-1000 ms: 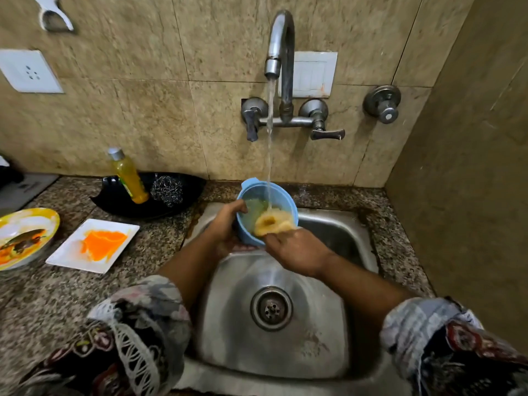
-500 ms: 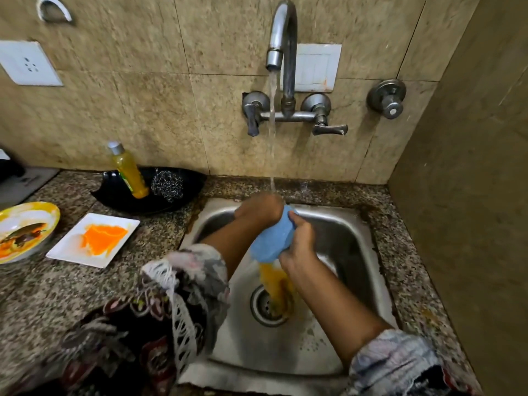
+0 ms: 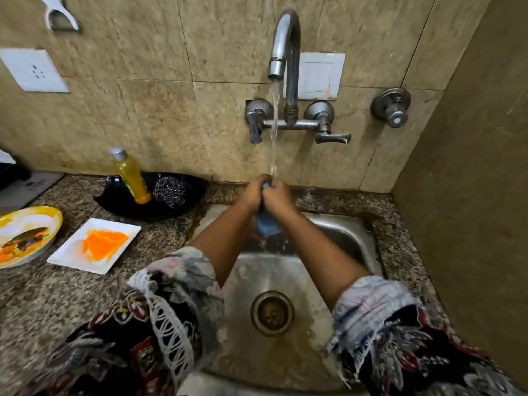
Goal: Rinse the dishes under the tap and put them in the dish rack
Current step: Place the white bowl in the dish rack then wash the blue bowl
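A small blue bowl [image 3: 267, 224] is clasped between my left hand [image 3: 253, 193] and my right hand [image 3: 278, 195] over the back of the steel sink [image 3: 354, 238]. Both hands wrap it, so only its lower part shows. Water runs from the tap [image 3: 284, 44] onto my hands and the bowl's top edge. On the counter to the left lie a white square plate [image 3: 71, 252] smeared with orange sauce and a yellow-rimmed plate [image 3: 54, 215] with food scraps. No dish rack is in view.
A black dish [image 3: 197, 195] at the back holds a yellow soap bottle [image 3: 131, 178] and a steel scrubber [image 3: 169, 191]. The drain [image 3: 272, 312] sits mid-sink. A tiled wall stands close on the right, the granite counter [image 3: 51, 304] on the left.
The bowl was tipped over and yellowish water poured out into the sink. Both hands have since lifted it back up under the stream, closing tightly around it.
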